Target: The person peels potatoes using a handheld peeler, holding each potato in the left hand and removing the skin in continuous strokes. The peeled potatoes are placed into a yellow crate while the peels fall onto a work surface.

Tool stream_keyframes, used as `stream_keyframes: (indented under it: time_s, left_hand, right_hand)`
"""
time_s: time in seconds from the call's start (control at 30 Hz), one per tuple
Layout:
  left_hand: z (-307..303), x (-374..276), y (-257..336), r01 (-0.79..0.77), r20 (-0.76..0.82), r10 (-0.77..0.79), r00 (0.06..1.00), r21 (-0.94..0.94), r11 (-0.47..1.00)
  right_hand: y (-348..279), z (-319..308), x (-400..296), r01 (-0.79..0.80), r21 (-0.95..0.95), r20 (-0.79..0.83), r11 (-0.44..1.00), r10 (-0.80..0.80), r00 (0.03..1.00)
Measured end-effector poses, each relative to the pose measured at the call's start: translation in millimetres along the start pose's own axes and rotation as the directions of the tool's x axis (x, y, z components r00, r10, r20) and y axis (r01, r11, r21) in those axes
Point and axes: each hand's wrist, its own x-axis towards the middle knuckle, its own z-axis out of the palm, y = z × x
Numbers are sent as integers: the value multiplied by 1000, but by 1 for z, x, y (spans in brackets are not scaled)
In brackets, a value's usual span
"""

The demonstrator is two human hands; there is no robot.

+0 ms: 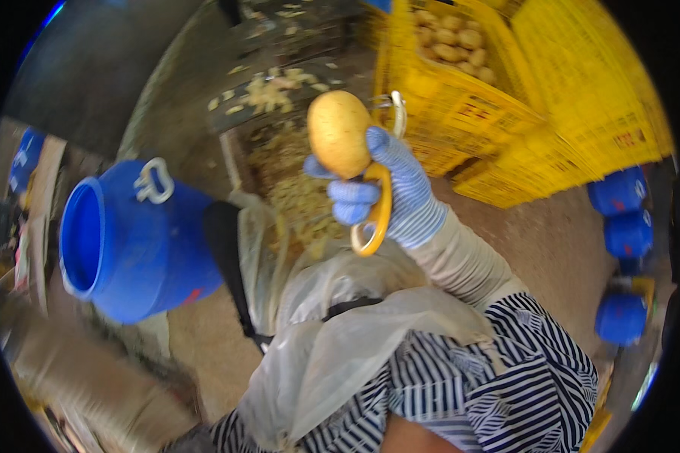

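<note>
My right hand [394,187], in a blue knit glove, holds a yellow potato [339,133] up in front of me. A tool with a curved yellow handle [382,212] is held in the same hand, below the potato; its kind cannot be told. Behind that hand shows a white curved piece [399,115], and whether it belongs to the tool is unclear. My left hand is out of view; only its blurred beige sleeve [90,385] reaches to the lower left edge. A translucent plastic apron [340,340] covers my lap.
A blue plastic barrel [164,243] lies tilted at left, mouth facing left. Pale peelings [300,209] heap up before me, with more pieces [269,93] beyond. Stacked yellow crates [487,107] stand at upper right, one holding potatoes [450,39]. Several blue barrels [620,311] line the right edge.
</note>
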Motion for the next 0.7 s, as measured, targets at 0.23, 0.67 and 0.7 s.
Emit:
stream_keyframes:
  time_s: [0.23,0.67,0.7]
  left_hand:
    - [2,8,-229,339,-165,-296,941,488,804]
    - [-2,-85,-397,544,-337,-429,838,581,606]
    - [1,-80,-394,531,-325,-421,846,582,617]
  right_hand:
    - [-51,4,-141,351,-557,-299,753,-576,761]
    - [-110,-81,-210,-421,-854,-430,305,-870,241]
    - [-112,-83,-209,-431,-851,-424,299,-876,229]
